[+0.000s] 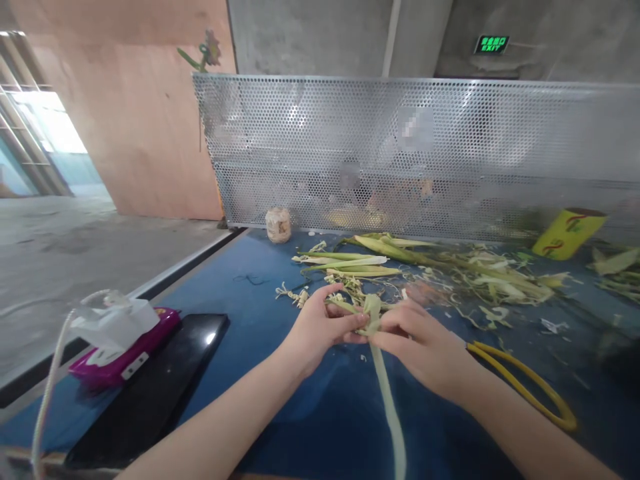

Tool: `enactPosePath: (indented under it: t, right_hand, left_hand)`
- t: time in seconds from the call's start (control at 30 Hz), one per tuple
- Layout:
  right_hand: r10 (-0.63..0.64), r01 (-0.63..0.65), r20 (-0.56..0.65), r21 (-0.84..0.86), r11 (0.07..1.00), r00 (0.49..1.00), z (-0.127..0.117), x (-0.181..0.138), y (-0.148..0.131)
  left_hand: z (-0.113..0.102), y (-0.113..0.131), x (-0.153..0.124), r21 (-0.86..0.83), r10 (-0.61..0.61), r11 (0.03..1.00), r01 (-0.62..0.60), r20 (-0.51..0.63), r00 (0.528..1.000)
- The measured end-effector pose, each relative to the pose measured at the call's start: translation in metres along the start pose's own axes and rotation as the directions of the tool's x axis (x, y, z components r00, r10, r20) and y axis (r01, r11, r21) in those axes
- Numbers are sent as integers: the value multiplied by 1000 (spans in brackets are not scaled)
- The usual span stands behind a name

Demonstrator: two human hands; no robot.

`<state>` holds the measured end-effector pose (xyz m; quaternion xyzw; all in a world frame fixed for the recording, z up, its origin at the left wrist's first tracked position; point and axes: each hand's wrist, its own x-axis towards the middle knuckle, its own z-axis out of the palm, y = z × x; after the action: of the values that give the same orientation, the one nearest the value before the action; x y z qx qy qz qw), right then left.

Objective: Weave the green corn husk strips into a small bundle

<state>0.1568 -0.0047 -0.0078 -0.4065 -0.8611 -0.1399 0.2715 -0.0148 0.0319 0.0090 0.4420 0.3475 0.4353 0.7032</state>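
Over the blue table (300, 413) my left hand (320, 327) and my right hand (415, 340) meet, both pinching a pale green leaf strip (373, 313) that is folded between the fingertips. The strip's long tail (390, 407) trails down toward me across the table. Fingers of both hands are closed on the fold. A small woven leaf piece (293, 293) lies just left of my left hand.
A pile of loose green leaves and scraps (425, 267) lies behind the hands. A perforated metal screen (450, 153) stands at the table's back, with a small jar (278, 225) and a yellow cup (567, 233). Yellow-handled scissors (525, 383) lie right; black tablet (155, 387) and pink box (125, 347) left.
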Motion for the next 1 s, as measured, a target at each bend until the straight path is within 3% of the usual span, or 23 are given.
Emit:
enactPosePath:
  t: [0.17, 0.33, 0.43, 0.53, 0.77, 0.9, 1.0]
  right_hand:
    - [-101, 99, 67, 33, 995, 993, -2, 1, 5]
    - [-194, 200, -79, 79, 976, 978, -6, 4, 2]
    - [-65, 101, -181, 200, 975, 981, -6, 7, 0]
    - [67, -20, -193, 237, 971, 979, -6, 9, 0]
    - [-38, 51, -69, 210, 976, 997, -3, 7, -2]
    - [36, -35, 4, 295, 955, 999, 0, 6, -5]
    - [81, -72, -12, 324, 943, 997, 2, 6, -5]
  left_hand:
    - [0, 1, 0, -22, -32, 999, 31, -43, 999]
    - [2, 0, -1, -1, -8, 1000, 8, -26, 1000]
    - [4, -2, -2, 63, 42, 997, -41, -17, 999]
    - [6, -3, -3, 137, 104, 985, -109, 41, 994]
    - [3, -4, -2, 205, 95, 974, -98, 23, 995]
    - [3, -4, -1, 210, 117, 971, -111, -15, 993]
    - [4, -4, 0, 171, 121, 978, -118, -7, 993]
